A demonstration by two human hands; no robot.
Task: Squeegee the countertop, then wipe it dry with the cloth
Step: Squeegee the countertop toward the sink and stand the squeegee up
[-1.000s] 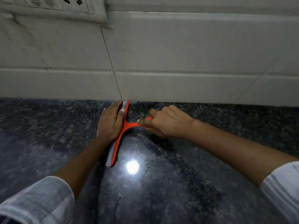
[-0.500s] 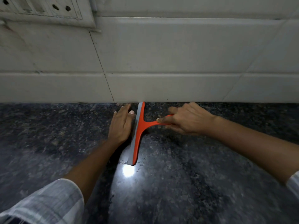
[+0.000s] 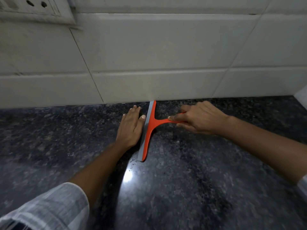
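An orange squeegee [image 3: 150, 130] with a grey rubber blade lies blade-down on the dark speckled granite countertop [image 3: 199, 171], its far end touching the wall. My right hand [image 3: 197, 118] is closed around the squeegee's handle. My left hand [image 3: 131, 125] lies flat on the counter, fingers together, its thumb side against the blade's left edge. A few water drops sit at the blade's near end. No cloth is in view.
A white tiled wall [image 3: 157, 63] rises straight behind the counter. A socket plate [image 3: 33, 9] sits at the top left of the wall. A lamp glare [image 3: 128, 176] reflects off the wet stone near the blade. A white corner [image 3: 301, 97] shows at far right.
The squeegee and both hands sit further right in view. My left hand has slipped off the blade and now lies flat on the counter beside it.
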